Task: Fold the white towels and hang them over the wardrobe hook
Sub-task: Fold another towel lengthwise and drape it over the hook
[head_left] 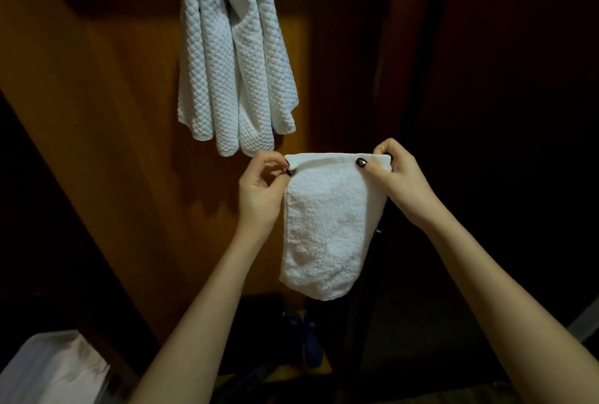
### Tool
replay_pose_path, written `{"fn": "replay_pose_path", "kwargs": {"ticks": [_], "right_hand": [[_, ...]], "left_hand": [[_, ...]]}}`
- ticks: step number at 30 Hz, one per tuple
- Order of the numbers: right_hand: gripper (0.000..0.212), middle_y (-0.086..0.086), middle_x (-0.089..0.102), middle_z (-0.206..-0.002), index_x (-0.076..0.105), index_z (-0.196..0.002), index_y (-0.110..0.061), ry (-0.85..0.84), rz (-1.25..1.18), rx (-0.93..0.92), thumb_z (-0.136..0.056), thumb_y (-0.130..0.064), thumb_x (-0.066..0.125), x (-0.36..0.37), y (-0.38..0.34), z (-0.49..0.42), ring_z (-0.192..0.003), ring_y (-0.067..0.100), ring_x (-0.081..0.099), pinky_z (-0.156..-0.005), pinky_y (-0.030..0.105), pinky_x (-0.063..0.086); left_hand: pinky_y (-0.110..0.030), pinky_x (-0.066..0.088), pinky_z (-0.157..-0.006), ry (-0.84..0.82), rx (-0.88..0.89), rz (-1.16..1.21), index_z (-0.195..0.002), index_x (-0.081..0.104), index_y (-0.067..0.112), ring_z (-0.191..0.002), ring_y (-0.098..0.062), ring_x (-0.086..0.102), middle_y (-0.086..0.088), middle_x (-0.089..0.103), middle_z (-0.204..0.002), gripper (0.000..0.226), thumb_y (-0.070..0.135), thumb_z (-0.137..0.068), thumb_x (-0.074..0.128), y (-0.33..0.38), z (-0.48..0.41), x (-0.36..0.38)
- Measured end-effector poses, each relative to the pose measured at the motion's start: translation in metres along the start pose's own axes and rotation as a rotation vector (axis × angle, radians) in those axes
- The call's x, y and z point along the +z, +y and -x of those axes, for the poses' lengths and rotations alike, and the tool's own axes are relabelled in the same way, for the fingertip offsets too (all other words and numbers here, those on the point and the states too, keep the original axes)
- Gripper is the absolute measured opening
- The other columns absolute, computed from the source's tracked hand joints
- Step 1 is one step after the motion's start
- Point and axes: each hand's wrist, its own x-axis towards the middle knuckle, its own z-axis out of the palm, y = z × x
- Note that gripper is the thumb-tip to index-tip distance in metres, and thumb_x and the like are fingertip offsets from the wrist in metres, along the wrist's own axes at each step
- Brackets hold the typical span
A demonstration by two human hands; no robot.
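Note:
A small white terry towel (324, 228), folded into a narrow hanging strip, is held up in the air in front of the wardrobe. My left hand (262, 186) pinches its top left corner and my right hand (398, 183) pinches the top right corner, thumb on the front. Above and to the left, a white waffle-weave towel (233, 59) hangs folded over the top of the wooden wardrobe panel (97, 111); the hook itself is hidden by it.
The wardrobe interior is dark at right (502, 111). A white cloth or bag (52, 368) lies at the bottom left. A pair of dark blue shoes (304, 335) sits on the wardrobe floor below the held towel.

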Motion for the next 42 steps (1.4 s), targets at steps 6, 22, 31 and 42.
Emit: {"fn": "replay_pose_path", "kwargs": {"ticks": [6, 22, 31, 42], "right_hand": [[0.011, 0.002, 0.072, -0.086, 0.071, -0.085, -0.017, -0.148, -0.283, 0.059, -0.085, -0.028, 0.068, -0.005, -0.004, 0.0, -0.079, 0.019, 0.07, -0.067, 0.029, 0.056], [0.015, 0.008, 0.073, -0.106, 0.057, -0.088, -0.004, -0.424, -0.33, 0.016, -0.081, -0.011, 0.068, -0.003, -0.009, 0.027, -0.095, 0.024, 0.071, -0.073, 0.028, 0.056], [0.011, -0.003, 0.07, -0.081, 0.071, -0.082, -0.01, -0.277, -0.236, -0.05, -0.073, -0.014, 0.076, 0.004, -0.01, 0.035, -0.078, 0.012, 0.067, -0.069, 0.022, 0.054], [0.011, -0.002, 0.068, -0.086, 0.068, -0.088, -0.01, -0.126, -0.018, -0.061, -0.08, -0.007, 0.076, 0.028, -0.004, 0.037, -0.087, 0.013, 0.065, -0.08, 0.034, 0.053]], "left_hand": [[-0.022, 0.045, -0.06, -0.017, -0.417, 0.366, -0.092, 0.048, 0.023, -0.068, -0.007, 0.063, 0.003, 0.071, -0.078, 0.028, 0.001, -0.086, 0.063, -0.005, -0.004, -0.004], [-0.02, 0.045, -0.053, -0.522, -0.109, -0.466, -0.08, 0.072, 0.037, -0.055, -0.014, 0.061, 0.0, 0.063, -0.067, 0.016, 0.021, -0.085, 0.072, 0.007, -0.025, -0.015], [-0.022, 0.055, -0.078, -0.769, -0.402, -0.116, -0.1, 0.065, 0.044, -0.099, -0.004, 0.066, 0.018, 0.068, -0.102, 0.016, 0.046, -0.088, 0.055, 0.015, -0.008, -0.014], [-0.026, 0.046, -0.092, -0.631, -0.32, -0.03, -0.104, 0.064, 0.028, -0.112, -0.005, 0.057, 0.02, 0.065, -0.105, 0.033, 0.013, -0.077, 0.075, 0.007, 0.019, 0.006]]}}
